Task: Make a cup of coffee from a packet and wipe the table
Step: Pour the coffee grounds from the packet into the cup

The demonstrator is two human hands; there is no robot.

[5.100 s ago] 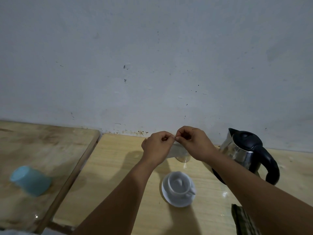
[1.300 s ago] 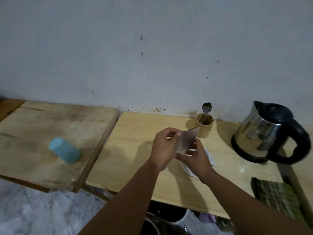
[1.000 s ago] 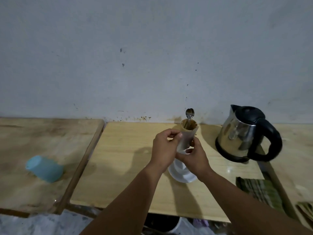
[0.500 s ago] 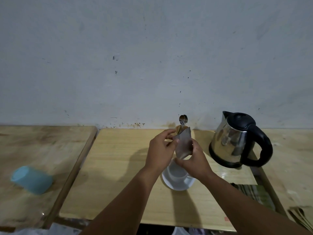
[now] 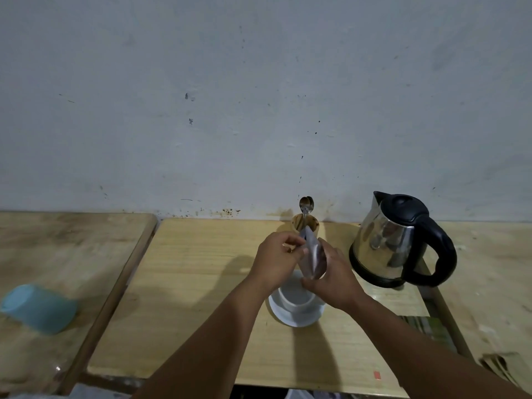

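Between your two hands sits the packet (image 5: 312, 256), upright and tilted, directly over the white cup (image 5: 296, 298) on its saucer (image 5: 296, 318). Your left hand (image 5: 277, 259) pinches its upper edge with curled fingers; your right hand (image 5: 334, 276) is closed around its lower end. Just behind your hands: wooden holder (image 5: 305, 226) with a spoon (image 5: 305, 205). Right of your right hand: steel kettle (image 5: 394, 240). Well left of your left hand, on the other table: blue cup (image 5: 39, 309) on its side.

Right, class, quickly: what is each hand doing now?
Left hand: closed on the packet, upper edge.
Right hand: closed on the packet, lower end.
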